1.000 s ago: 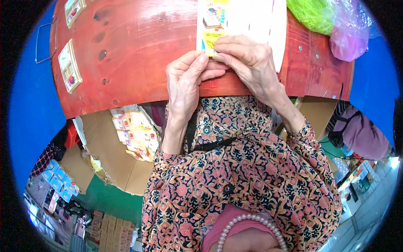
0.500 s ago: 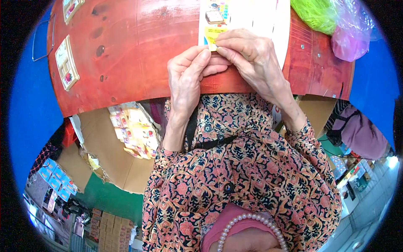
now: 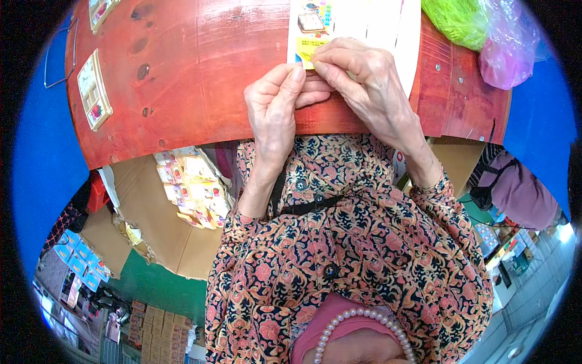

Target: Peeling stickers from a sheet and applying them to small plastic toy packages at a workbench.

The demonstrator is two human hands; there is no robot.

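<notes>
A large white printed sheet [image 3: 373, 24] lies on the red table, with coloured pictures and a yellow patch [image 3: 313, 43] at its near left corner. My left hand [image 3: 276, 106] pinches the bottom edge of that corner between thumb and forefinger, the other fingers reaching under it. Beside it, my right hand [image 3: 370, 76] is closed with thumb and fingertips together on the yellow patch. Whether the patch is a separate small piece or printed on the sheet, I cannot tell. The fingers of my right hand cover part of it.
Two small cream compartment trays with fruit pictures, such as this tray [image 3: 95, 91], lie at the table's left. Green and pink plastic bags [image 3: 506, 60] sit at the far right. Below the edge, an open cardboard box [image 3: 182, 242] holds several printed packs [image 3: 197, 194].
My hands stay at the same corner, shifting only slightly. My left hand has moved a little to the right and the right fingertips have lifted slightly along the yellow patch.
</notes>
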